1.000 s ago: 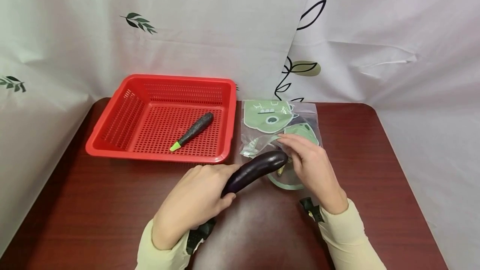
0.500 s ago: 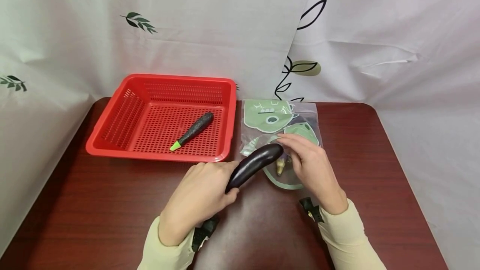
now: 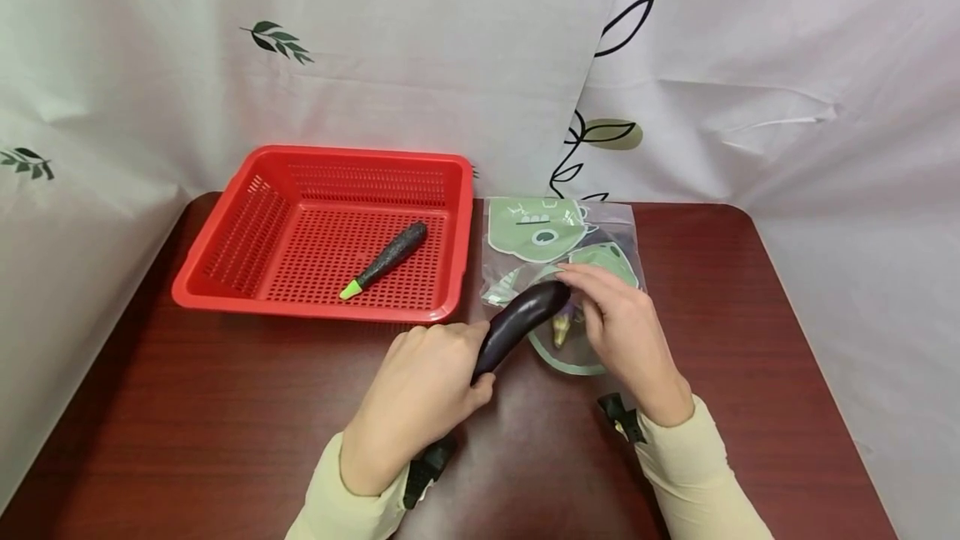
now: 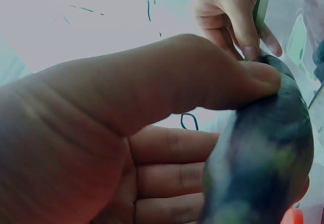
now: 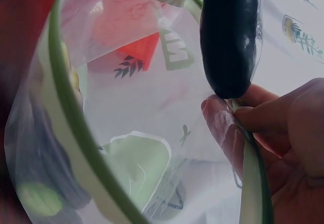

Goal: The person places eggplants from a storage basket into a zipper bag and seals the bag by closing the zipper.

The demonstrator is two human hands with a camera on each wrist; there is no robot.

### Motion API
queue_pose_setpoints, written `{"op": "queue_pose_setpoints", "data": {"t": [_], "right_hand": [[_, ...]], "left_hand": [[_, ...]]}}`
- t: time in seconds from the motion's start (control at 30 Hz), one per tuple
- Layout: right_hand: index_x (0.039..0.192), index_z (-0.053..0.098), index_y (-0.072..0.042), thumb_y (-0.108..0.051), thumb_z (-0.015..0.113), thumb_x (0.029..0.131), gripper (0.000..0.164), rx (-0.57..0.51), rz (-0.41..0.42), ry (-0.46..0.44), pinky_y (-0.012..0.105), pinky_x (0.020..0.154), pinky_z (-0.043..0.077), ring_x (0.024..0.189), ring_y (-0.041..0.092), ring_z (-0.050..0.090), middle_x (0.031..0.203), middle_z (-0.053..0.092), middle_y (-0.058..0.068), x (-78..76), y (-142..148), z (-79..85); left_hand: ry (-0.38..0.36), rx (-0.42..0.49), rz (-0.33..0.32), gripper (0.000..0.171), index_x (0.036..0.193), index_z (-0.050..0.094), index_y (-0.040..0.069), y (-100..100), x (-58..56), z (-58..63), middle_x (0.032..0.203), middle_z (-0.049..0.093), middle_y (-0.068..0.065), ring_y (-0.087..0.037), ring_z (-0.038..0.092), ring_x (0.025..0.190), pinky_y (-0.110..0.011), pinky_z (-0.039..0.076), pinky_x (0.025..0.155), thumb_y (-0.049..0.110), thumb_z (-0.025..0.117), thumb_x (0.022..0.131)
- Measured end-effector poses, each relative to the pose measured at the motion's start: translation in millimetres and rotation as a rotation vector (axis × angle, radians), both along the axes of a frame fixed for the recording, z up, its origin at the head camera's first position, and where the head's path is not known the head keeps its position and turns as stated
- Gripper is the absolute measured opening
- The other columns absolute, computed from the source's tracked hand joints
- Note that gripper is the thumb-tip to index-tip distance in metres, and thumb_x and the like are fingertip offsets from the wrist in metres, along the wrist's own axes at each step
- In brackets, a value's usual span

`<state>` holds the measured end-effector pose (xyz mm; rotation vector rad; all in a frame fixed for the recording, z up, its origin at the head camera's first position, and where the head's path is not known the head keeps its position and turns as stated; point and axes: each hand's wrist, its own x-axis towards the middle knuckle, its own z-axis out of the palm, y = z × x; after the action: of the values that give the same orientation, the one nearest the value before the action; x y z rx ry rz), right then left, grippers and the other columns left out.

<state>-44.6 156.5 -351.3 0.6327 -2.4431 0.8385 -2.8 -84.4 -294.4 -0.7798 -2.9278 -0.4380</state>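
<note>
My left hand [image 3: 420, 394] grips a glossy dark purple eggplant [image 3: 522, 319] by its near part, thumb on one side in the left wrist view. The eggplant's far tip slants up over the mouth of a clear zip bag [image 3: 536, 232] with green cartoon prints. My right hand [image 3: 622, 327] pinches the bag's green-edged rim [image 5: 253, 178] between thumb and fingers, and the mouth gapes in the right wrist view. The eggplant tip is right at those fingertips. Through the plastic show a yellowish stem [image 3: 560, 330] and a dark purple vegetable [image 5: 55, 158] with a pale green end.
Left of the bag stands a red perforated basket [image 3: 315, 307]. One dark zucchini [image 3: 390, 257] with a bright green end lies in it. Pale curtains [image 3: 420, 65] with leaf prints rise behind the reddish-brown table [image 3: 187, 407].
My left hand has moved to the right and slightly forward, tilting the eggplant more steeply over the bag. More of the yellowish stem shows. My right hand has stayed at the rim.
</note>
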Motion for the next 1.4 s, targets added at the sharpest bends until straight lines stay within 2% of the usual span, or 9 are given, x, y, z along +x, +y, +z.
{"op": "queue_pose_setpoints", "data": {"t": [0.2, 0.33, 0.57, 0.77, 0.9, 1.4], "right_hand": [[0.115, 0.075, -0.005, 0.011, 0.065, 0.088, 0.033, -0.006, -0.006, -0.008, 0.040, 0.093, 0.052, 0.111, 0.022, 0.067, 0.119, 0.071, 0.007, 0.1, -1, -0.2], [0.115, 0.075, -0.005, 0.012, 0.065, 0.088, 0.033, -0.007, -0.001, -0.003, 0.038, 0.093, 0.053, 0.110, 0.021, 0.067, 0.118, 0.071, 0.007, 0.3, -1, 0.1], [0.116, 0.075, -0.006, 0.013, 0.064, 0.089, 0.034, -0.018, 0.009, 0.005, 0.035, 0.092, 0.052, 0.109, 0.020, 0.067, 0.118, 0.071, 0.005, -0.2, -1, 1.5], [0.115, 0.075, -0.004, 0.015, 0.064, 0.087, 0.036, -0.034, 0.029, 0.030, 0.036, 0.091, 0.052, 0.108, 0.020, 0.067, 0.117, 0.072, 0.005, -0.3, -3, 1.3], [0.115, 0.075, -0.004, 0.015, 0.064, 0.087, 0.036, -0.032, 0.032, 0.035, 0.036, 0.091, 0.053, 0.107, 0.020, 0.067, 0.117, 0.072, 0.005, 0.0, -4, 1.4], [0.114, 0.075, -0.004, 0.014, 0.065, 0.087, 0.034, -0.031, 0.037, 0.025, 0.037, 0.094, 0.051, 0.110, 0.021, 0.067, 0.118, 0.072, 0.006, 0.8, -4, 1.9]], "left_hand": [[-0.009, -0.016, 0.007, 0.030, 0.073, 0.054, 0.018, 1, 1.5, 0.0, 0.062, 0.052, 0.006, -0.019, 0.050, 0.049, -0.033, 0.035, 0.044, 0.023, 0.084, 0.072], [-0.007, -0.006, 0.019, 0.030, 0.072, 0.054, 0.018, 3, 2.6, -1.0, 0.061, 0.051, 0.007, -0.020, 0.052, 0.049, -0.032, 0.034, 0.043, 0.022, 0.084, 0.072], [0.052, 0.019, 0.034, 0.031, 0.070, 0.053, 0.018, 10, 3.0, -6.0, 0.058, 0.052, 0.007, -0.023, 0.052, 0.047, -0.033, 0.033, 0.041, 0.020, 0.084, 0.069], [0.050, 0.003, 0.068, 0.026, 0.073, 0.060, 0.013, 18, 3.9, -6.2, 0.058, 0.056, 0.001, -0.026, 0.055, 0.048, -0.036, 0.037, 0.041, 0.022, 0.085, 0.070], [0.076, 0.001, 0.086, 0.024, 0.074, 0.063, 0.011, 24, 4.4, -8.1, 0.057, 0.058, -0.004, -0.029, 0.057, 0.049, -0.038, 0.040, 0.041, 0.023, 0.084, 0.070], [0.090, 0.061, 0.165, 0.028, 0.062, 0.057, 0.013, 43, 0.9, -19.6, 0.051, 0.050, 0.001, -0.030, 0.052, 0.043, -0.038, 0.039, 0.038, 0.024, 0.082, 0.071]]}}
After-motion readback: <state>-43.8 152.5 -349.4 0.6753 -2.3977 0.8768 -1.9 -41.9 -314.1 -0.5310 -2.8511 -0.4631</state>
